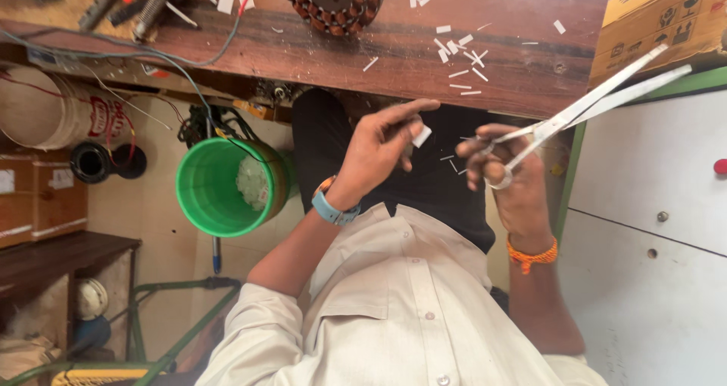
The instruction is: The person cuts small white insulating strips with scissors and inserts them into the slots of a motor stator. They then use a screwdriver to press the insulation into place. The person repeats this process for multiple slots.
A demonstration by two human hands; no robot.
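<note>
Left hand (382,147) pinching paper slip (421,136), just left of scissors (583,106); right hand (507,178) gripping handles, blades slightly parted, pointing up-right.

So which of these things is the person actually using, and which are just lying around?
In use:
left hand pinching a white paper piece
right hand holding scissors

Lying about:
green bucket
cardboard box
copper-wound stator
white bucket

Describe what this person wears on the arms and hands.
The left hand has a light blue band with an orange edge at the wrist; the right hand has an orange thread bracelet. An off-white shirt sleeve covers the left upper arm. No gloves.
</note>
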